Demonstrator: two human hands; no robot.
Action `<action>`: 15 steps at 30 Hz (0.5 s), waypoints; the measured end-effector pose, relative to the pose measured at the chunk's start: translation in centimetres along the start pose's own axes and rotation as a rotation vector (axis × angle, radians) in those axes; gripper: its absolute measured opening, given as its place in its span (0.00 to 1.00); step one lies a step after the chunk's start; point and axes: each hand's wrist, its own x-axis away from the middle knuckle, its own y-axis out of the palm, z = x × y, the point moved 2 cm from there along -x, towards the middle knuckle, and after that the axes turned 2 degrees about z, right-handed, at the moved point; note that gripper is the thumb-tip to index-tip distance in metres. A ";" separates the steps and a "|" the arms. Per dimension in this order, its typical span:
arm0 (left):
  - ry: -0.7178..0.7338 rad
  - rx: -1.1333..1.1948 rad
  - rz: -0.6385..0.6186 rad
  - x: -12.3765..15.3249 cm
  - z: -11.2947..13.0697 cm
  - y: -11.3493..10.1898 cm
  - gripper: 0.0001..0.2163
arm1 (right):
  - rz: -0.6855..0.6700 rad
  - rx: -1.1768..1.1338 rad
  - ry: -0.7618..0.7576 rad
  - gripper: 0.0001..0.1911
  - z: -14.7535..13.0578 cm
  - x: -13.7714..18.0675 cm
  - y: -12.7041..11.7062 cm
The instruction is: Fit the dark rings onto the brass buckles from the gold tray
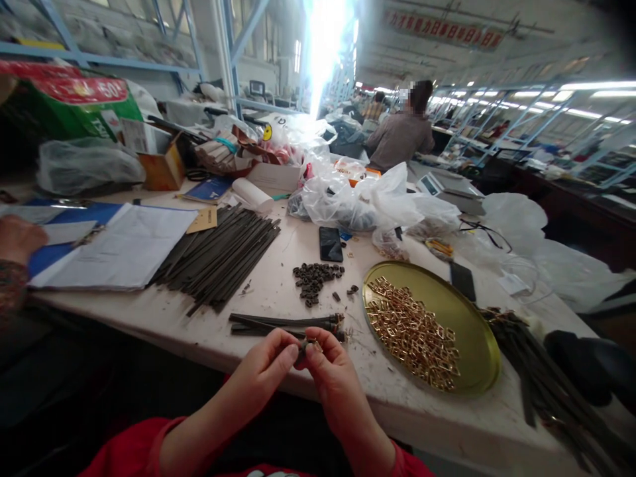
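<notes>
Busy workshop hall behind, and a cluttered white desk (258,291) is seen up front. At its near edge a dark strap end (303,346) is pinched between the left hand (265,371) and right hand (332,374), both closed narrow on it. More straps (283,323) are laid just behind, dark loops (314,278) piled mid-desk, and a gold tray (472,331) of brass buckles (412,334) is parked by the near right corner.
</notes>
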 end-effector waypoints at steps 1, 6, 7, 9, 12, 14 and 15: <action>-0.020 0.012 -0.006 0.0 -0.1 0.1 0.10 | 0.021 0.023 -0.019 0.15 0.1 0.0 0.0; -0.120 0.069 -0.048 -0.7 -0.7 0.2 0.11 | 0.053 0.160 -0.102 0.15 0.4 0.1 -0.2; -0.142 0.080 -0.051 -0.8 -0.7 0.2 0.11 | 0.040 0.177 -0.105 0.17 0.3 0.1 -0.3; -0.178 0.095 -0.045 -0.9 -0.6 0.2 0.10 | 0.002 0.202 -0.102 0.20 -0.2 0.3 -0.4; -0.202 0.103 -0.041 -0.9 -0.3 0.3 0.09 | -0.036 0.211 -0.096 0.17 -1.1 0.3 -0.8; -0.209 0.106 -0.054 -0.8 0.0 0.4 0.09 | -0.016 0.229 -0.089 0.13 -1.5 0.1 -1.2; -0.209 0.108 -0.061 -0.7 0.1 0.4 0.09 | -0.002 0.241 -0.086 0.12 -1.5 0.0 -1.3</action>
